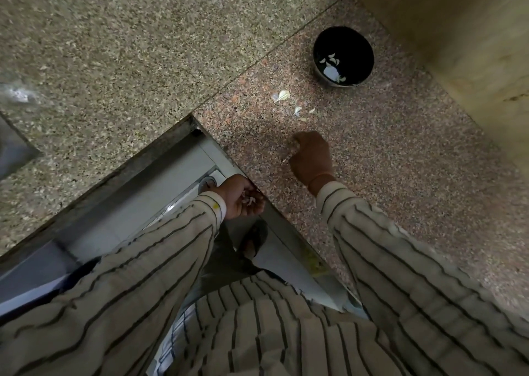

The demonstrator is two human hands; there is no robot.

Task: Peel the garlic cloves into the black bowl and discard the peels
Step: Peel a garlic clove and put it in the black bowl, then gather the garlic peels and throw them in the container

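Note:
The black bowl (343,56) stands on the reddish granite counter (400,175) at the upper right, with several pale peeled garlic cloves (332,70) inside. A few loose garlic peels (282,96) lie on the counter between the bowl and my hands. My right hand (310,158) rests fisted on the counter, pinching a thin pale peel. My left hand (243,196) is cupped at the counter's edge, closed around a small bunch of white peels.
A grey speckled counter (128,60) meets the reddish one at a corner. A beige wall (458,32) rises right behind the bowl. Below the counter's inner corner I see a pale floor (183,169) and my sandalled foot (253,241).

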